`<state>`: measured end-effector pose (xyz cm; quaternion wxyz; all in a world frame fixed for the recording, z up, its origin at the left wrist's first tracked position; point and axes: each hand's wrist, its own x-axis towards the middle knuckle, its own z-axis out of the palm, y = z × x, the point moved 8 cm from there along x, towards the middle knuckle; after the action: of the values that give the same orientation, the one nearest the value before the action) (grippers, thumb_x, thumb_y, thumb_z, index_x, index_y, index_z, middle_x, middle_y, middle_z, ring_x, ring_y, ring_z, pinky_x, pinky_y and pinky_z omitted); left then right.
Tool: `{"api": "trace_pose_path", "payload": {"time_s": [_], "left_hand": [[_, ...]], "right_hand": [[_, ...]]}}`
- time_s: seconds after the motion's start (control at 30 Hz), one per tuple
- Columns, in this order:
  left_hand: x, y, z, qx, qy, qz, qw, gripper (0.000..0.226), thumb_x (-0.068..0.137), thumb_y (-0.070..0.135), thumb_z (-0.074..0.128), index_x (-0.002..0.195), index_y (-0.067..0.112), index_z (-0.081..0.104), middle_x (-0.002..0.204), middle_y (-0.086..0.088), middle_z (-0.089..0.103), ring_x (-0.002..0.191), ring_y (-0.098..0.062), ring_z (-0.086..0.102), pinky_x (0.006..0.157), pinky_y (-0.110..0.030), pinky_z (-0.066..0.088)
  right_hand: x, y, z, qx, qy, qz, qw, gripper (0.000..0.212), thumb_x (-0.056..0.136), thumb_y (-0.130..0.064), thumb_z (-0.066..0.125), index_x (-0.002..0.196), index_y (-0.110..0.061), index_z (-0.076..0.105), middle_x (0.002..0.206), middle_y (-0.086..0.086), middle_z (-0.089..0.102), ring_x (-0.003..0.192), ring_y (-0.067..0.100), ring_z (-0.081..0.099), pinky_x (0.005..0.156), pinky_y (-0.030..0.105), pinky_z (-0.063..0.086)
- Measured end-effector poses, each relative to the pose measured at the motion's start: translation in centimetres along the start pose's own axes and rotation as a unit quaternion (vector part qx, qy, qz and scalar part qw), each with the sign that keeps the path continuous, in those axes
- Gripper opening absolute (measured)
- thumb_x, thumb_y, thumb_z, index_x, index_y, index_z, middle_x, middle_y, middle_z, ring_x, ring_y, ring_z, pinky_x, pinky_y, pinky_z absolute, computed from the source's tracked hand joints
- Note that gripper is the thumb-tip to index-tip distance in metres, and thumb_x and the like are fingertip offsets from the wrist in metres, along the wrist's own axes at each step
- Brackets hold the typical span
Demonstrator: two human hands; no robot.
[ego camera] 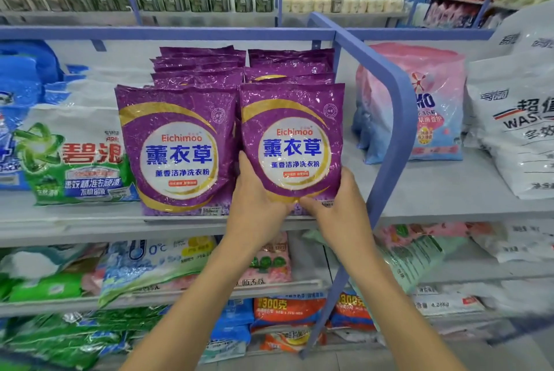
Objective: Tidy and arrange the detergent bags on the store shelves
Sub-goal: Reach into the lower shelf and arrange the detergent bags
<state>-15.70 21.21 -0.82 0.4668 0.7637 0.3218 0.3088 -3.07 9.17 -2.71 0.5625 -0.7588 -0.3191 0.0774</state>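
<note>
Two rows of purple Eichimoo detergent bags stand on the grey shelf. The front bag of the right row stands upright near the shelf's front edge. My left hand grips its lower left side, and my right hand grips its lower right corner, thumb across the bottom of the bag's face. The front bag of the left row stands upright beside it, touched by neither hand. Several more purple bags are lined up behind both.
A green and white detergent bag and blue bags sit to the left. A blue metal divider rail curves down just right of my hands. Beyond it are a pink bag and white bags. Lower shelves hold mixed bags.
</note>
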Motion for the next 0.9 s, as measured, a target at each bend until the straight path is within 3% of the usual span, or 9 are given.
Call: {"api": "trace_pose_path", "payload": {"time_s": [0.07,0.17,0.3,0.37,0.47,0.57,0.67,0.8,0.9], "left_hand": [[0.0,-0.1,-0.5,0.023,0.009,0.002,1.0,0.114,0.069,0.008,0.085,0.158,0.03,0.017,0.131,0.015,0.062,0.12,-0.007,0.057,0.097,-0.028,0.047],[0.4,-0.3,-0.9,0.036,0.011,-0.016,0.999,0.119,0.07,0.006,0.086,0.161,0.03,0.013,0.134,0.012,0.064,0.119,-0.009,0.06,0.091,-0.022,0.047],[-0.7,-0.2,-0.7,0.041,0.023,0.021,0.999,0.104,0.076,0.006,0.085,0.157,0.03,0.024,0.117,0.025,0.063,0.1,0.012,0.059,0.076,0.002,0.039],[-1.3,-0.3,-0.7,0.064,0.035,0.04,0.997,0.095,0.081,0.01,0.083,0.155,0.026,0.027,0.125,0.015,0.065,0.109,0.0,0.062,0.081,-0.003,0.043],[-2.3,-0.3,-0.4,0.13,0.038,0.052,0.989,0.087,0.09,0.023,0.077,0.158,0.019,0.024,0.134,0.004,0.064,0.121,-0.012,0.06,0.093,-0.018,0.044],[-3.9,-0.8,-0.2,0.235,0.031,0.063,0.97,0.085,0.097,0.035,0.067,0.161,0.013,0.016,0.149,-0.004,0.052,0.138,-0.021,0.046,0.11,-0.033,0.039],[-5.8,-1.6,-0.3,0.295,0.017,0.078,0.952,0.072,0.099,0.039,0.059,0.159,0.017,0.025,0.154,-0.006,0.046,0.146,-0.029,0.034,0.119,-0.046,0.034],[-9.6,-3.0,-0.5,0.315,-0.015,0.058,0.947,0.067,0.102,0.038,0.055,0.159,0.013,0.029,0.163,-0.005,0.033,0.154,-0.026,0.019,0.125,-0.043,0.022],[-12.0,-4.9,-0.8,0.331,-0.037,0.047,0.942,0.064,0.102,0.037,0.055,0.158,0.013,0.034,0.163,-0.006,0.034,0.154,-0.027,0.02,0.126,-0.042,0.019]], "right_hand": [[0.5,-0.2,0.7,-0.007,-0.003,-0.012,1.0,0.063,0.08,-0.018,0.086,0.132,-0.026,0.051,0.125,-0.007,0.063,0.112,0.002,0.062,0.092,0.027,0.055],[0.9,0.2,1.1,-0.021,0.0,-0.017,1.0,0.065,0.079,-0.019,0.086,0.132,-0.028,0.05,0.125,-0.005,0.061,0.108,0.001,0.062,0.092,0.033,0.057],[0.1,0.2,0.6,-0.027,0.007,-0.014,1.0,0.066,0.083,-0.025,0.083,0.138,-0.028,0.046,0.125,-0.005,0.057,0.107,-0.001,0.057,0.093,0.032,0.054],[-0.6,0.0,0.2,-0.051,0.015,-0.016,0.998,0.069,0.086,-0.032,0.08,0.143,-0.028,0.042,0.126,-0.005,0.053,0.112,0.004,0.053,0.094,0.028,0.048],[-2.0,-0.4,-0.3,-0.089,0.032,-0.042,0.995,0.077,0.092,-0.038,0.073,0.155,-0.023,0.031,0.14,0.0,0.048,0.133,0.015,0.047,0.107,0.035,0.046],[-3.7,-0.4,-0.4,-0.131,0.02,-0.068,0.989,0.074,0.101,-0.031,0.062,0.161,-0.014,0.023,0.161,0.004,0.034,0.15,0.018,0.029,0.121,0.038,0.033],[-5.7,0.3,-0.6,-0.177,-0.009,-0.071,0.982,0.065,0.104,-0.029,0.055,0.161,-0.012,0.026,0.168,0.003,0.025,0.155,0.017,0.019,0.126,0.037,0.022],[-9.4,2.2,-1.2,-0.215,-0.05,-0.06,0.974,0.057,0.106,-0.031,0.052,0.157,-0.014,0.036,0.165,0.001,0.032,0.154,0.018,0.022,0.127,0.033,0.017],[-12.3,4.0,-1.8,-0.228,-0.07,-0.026,0.971,0.055,0.106,-0.035,0.05,0.156,-0.016,0.039,0.164,-0.002,0.033,0.153,0.015,0.022,0.127,0.034,0.017]]}}
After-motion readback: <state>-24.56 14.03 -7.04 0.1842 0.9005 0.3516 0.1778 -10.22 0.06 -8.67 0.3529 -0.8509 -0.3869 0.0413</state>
